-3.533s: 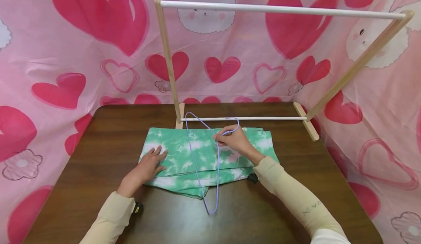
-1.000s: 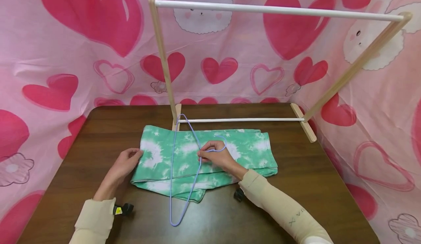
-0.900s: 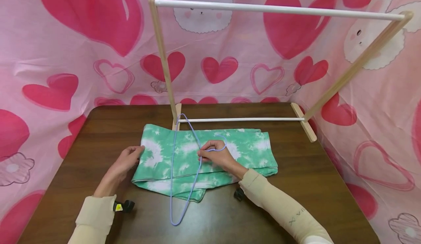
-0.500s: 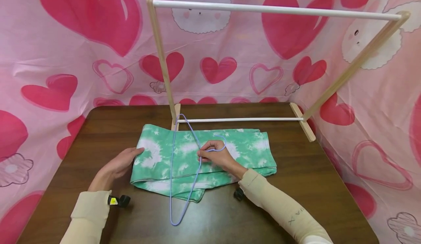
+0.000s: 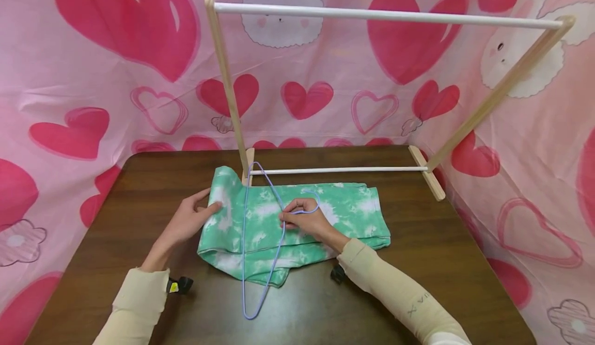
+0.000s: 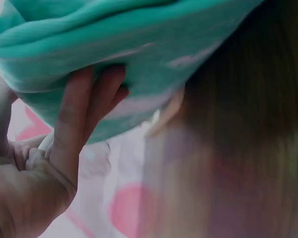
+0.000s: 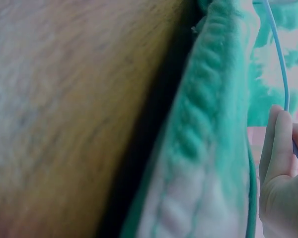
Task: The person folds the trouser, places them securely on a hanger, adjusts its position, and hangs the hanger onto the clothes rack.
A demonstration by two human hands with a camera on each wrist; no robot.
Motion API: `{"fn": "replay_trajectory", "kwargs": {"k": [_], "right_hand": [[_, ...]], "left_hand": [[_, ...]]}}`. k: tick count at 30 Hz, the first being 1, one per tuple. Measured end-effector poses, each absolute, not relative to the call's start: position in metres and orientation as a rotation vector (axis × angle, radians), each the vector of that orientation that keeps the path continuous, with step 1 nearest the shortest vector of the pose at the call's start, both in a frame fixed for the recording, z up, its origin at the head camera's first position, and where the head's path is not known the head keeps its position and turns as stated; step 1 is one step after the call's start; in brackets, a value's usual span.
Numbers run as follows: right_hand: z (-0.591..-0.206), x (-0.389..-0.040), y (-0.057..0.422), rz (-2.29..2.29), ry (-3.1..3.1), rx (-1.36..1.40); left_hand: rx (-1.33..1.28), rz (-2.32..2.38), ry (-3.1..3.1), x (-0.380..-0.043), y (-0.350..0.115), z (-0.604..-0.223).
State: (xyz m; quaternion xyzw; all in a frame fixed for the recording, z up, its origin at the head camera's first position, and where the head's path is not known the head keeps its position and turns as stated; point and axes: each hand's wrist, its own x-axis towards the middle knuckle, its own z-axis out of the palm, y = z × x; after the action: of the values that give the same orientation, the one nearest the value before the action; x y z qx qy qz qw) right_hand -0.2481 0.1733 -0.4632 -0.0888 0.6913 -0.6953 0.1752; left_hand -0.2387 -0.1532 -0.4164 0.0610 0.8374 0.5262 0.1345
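A folded green-and-white tie-dye garment point(image 5: 344, 210) lies on the table; its exact kind is unclear. My left hand point(image 5: 188, 218) holds its left end, thumb on top and fingers underneath. That end is lifted and curls toward the hanger. In the left wrist view, fingers point(image 6: 72, 124) reach under the cloth point(image 6: 134, 49). My right hand point(image 5: 307, 218) pinches a thin lilac hanger point(image 5: 244, 252) at the neck below its hook. The hanger stands crosswise over the garment, its hook pointing right. In the right wrist view, fingertips touch the hanger's wire point(image 7: 283, 69).
Behind the garment stands a rack with wooden sides point(image 5: 225, 76), a white top rail point(image 5: 386, 15) and a low white bar point(image 5: 339, 170). The brown table point(image 5: 418, 283) meets pink heart-patterned cloth point(image 5: 153, 107) at the back and sides.
My right hand and the hanger have shifted left, and the hanger has turned slightly. My left hand went from lying flat on the garment to gripping its left end, now raised and folded rightward.
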Motion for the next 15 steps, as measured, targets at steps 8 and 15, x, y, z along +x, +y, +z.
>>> {"fn": "replay_trajectory", "kwargs": {"k": [8, 15], "right_hand": [[-0.464, -0.248, 0.174, -1.975, 1.934, -0.239], [-0.464, -0.25, 0.175, -1.997, 1.971, -0.215]], "left_hand": [[0.262, 1.285, 2.675, -0.232, -0.11, -0.407], [0.365, 1.091, 2.815, -0.226, -0.08, -0.413]]}}
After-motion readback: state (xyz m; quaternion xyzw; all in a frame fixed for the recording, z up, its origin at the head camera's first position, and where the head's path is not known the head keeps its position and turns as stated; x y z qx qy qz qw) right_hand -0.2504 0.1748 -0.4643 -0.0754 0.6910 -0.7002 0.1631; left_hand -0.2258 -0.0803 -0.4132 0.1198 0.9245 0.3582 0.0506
